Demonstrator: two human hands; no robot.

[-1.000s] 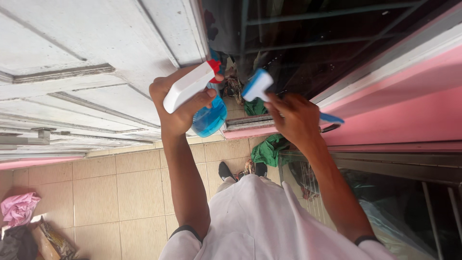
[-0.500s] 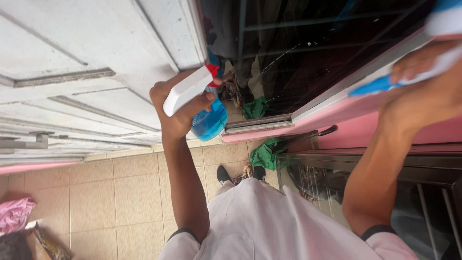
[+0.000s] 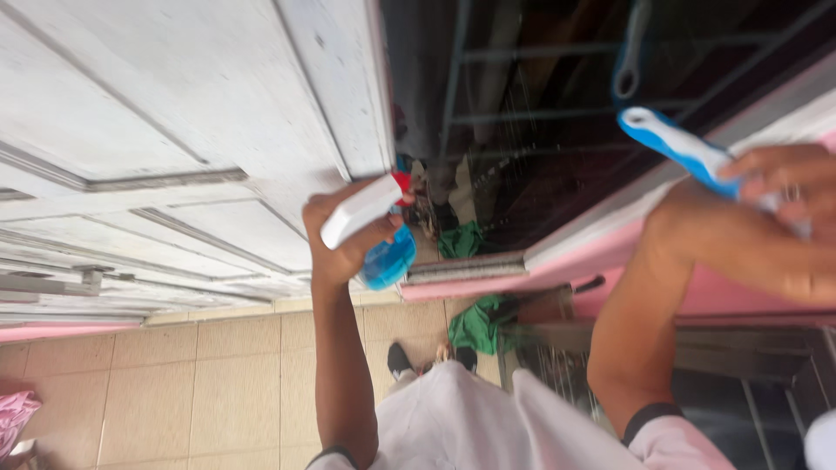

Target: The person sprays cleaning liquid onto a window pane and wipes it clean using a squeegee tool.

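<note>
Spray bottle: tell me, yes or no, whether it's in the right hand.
No, the left hand grips the spray bottle; the right hand holds a blue-handled tool.

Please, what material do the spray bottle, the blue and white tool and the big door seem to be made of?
The spray bottle in the left hand looks plastic: smooth white head, translucent blue body. The blue and white tool in the right hand seems glossy moulded plastic. The door is probably painted wood: raised panels, worn whitish paint.

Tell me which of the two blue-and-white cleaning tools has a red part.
The spray bottle in the left hand; the right hand's handled tool shows no red.
</note>
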